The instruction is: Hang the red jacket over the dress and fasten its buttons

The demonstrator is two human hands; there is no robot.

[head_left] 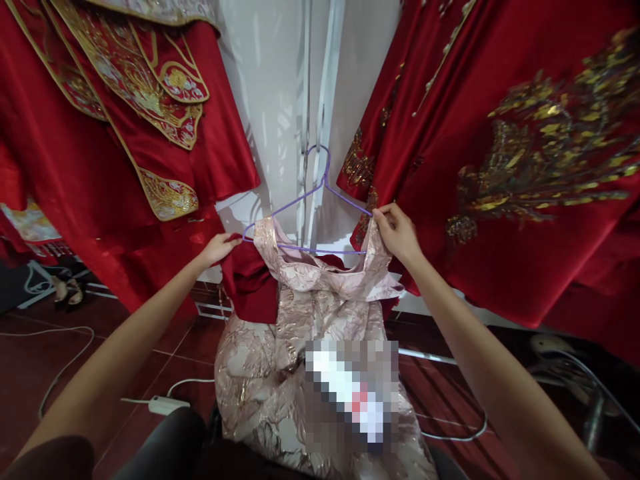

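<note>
A pale pink and gold brocade dress (300,313) lies over my lap, its neckline upward. A purple clothes hanger (299,200) stands inside its shoulder straps, with the hook up by a white metal pole. My left hand (220,249) pinches dark red cloth (253,283) beside the hanger's left end. The right hand (397,232) is closed on the dress's right strap at the hanger's other end. The dark red cloth hangs behind and beside the bodice; whether it belongs to the dress I cannot tell. A blurred patch hides part of the skirt.
Red embroidered garments hang left (210,133) and right (480,267), flanking the white metal pole (320,80). On the tiled floor lie a white power strip (169,405) with a cable and, farther left, a pair of heeled shoes (75,293). Another cable (463,438) runs at right.
</note>
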